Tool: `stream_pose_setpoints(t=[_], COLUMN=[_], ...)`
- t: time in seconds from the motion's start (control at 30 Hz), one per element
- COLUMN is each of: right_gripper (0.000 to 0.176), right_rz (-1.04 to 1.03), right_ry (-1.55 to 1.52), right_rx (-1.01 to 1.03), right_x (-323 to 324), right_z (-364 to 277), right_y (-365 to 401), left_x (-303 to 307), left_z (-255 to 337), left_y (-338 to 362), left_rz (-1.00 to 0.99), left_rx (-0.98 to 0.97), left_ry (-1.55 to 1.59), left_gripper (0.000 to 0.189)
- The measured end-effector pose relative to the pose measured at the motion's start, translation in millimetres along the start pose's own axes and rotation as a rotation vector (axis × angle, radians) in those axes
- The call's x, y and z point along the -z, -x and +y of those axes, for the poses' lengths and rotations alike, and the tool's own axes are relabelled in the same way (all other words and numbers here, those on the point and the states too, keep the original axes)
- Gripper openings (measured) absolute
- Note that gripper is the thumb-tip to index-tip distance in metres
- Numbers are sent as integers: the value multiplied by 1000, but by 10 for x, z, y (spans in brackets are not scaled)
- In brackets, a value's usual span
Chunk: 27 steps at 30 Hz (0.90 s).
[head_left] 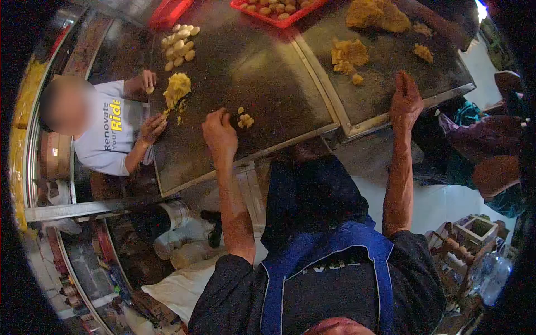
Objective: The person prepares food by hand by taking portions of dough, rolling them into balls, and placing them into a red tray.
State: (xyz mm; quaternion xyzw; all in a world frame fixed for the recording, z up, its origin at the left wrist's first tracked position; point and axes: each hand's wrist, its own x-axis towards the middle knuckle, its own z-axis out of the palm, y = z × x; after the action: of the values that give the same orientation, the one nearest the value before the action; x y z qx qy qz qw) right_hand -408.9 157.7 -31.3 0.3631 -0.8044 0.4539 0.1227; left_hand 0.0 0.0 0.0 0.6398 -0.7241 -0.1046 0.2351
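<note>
My left hand (219,133) is over the left metal tabletop, its fingers curled in. Just right of its fingertips lies a small cluster of pale yellow dough pieces (245,120). Whether anything is inside the curled fingers cannot be seen. My right hand (406,100) is over the front of the right tabletop, fingers drawn together, and what they may hold is hidden. Beyond it lie a small yellow dough lump (357,80), a crumbly yellow dough mass (349,54) and another crumbly piece (424,53).
A co-worker (114,123) at the left handles bits beside a yellow dough mound (178,89). Pale oval dough balls (180,46) lie behind it. A red tray (279,20) holds more balls. A large dough mass (377,15) and another person's arm (441,22) are at the far right.
</note>
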Motion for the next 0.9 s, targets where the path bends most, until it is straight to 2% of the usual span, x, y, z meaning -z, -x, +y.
stream_pose_setpoints(t=[0.07, 0.1, 0.17, 0.2, 0.3, 0.37, 0.43, 0.5, 0.53, 0.6, 0.63, 0.7, 0.73, 0.77, 0.83, 0.9], right_gripper=[27, 27, 26, 26, 25, 25, 25, 25, 25, 26, 27, 28, 26, 25, 26, 28], right_rz=[11, 66, 120, 115, 186, 100, 95, 100, 73, 47, 52, 58, 98, 140, 113, 84], right_ry=[-1, -57, -2, 9, -7, 19, 7, -16, -37, -50, -62, -72, -47, -20, -10, -5], right_rx=[-49, -42, 63, 62, 149, 25, 32, 41, 35, 30, 24, 19, 75, 130, 107, 83], right_x=[54, -235, -272, -250, -231, -193, -110, -93, -75, -35, -47, -101, -137, -148, -107, -71], right_z=[0, -78, 53, 72, 116, 134, 124, 61, 23, 20, 33, 74, 105, 154, 116, 48], right_y=[-13, -75, -61, -34, -19, -6, 29, 37, 32, 32, 35, 42, 31, 16, 13, 24], left_x=[26, 73, -3, -26, -10, 132, 103, 101, 96, 57, -6, -139, -182, -216, -273, -310], left_z=[30, -47, -68, -81, -44, 114, 86, 160, 253, 439, 494, 588, 637, 670, 705, 666], left_y=[185, -39, 34, 72, 92, 104, 122, 120, 134, 193, 206, 208, 201, 170, 125, 83], left_rz=[-114, -47, 13, 2, -18, -60, -16, -4, -10, -213, -215, -263, -281, -283, -286, -236], left_rx=[-63, -103, -251, -249, -190, 36, 1, 53, 48, -6, -8, -236, -287, -294, -230, -269], left_ry=[23, 12, -81, -75, 52, 162, 214, 516, 522, 643, 647, 659, 671, 677, 666, 653], left_gripper=[28, 28, 20, 20, 17, 18, 15, 12, 12, 10, 10, 9, 8, 8, 12, 16])
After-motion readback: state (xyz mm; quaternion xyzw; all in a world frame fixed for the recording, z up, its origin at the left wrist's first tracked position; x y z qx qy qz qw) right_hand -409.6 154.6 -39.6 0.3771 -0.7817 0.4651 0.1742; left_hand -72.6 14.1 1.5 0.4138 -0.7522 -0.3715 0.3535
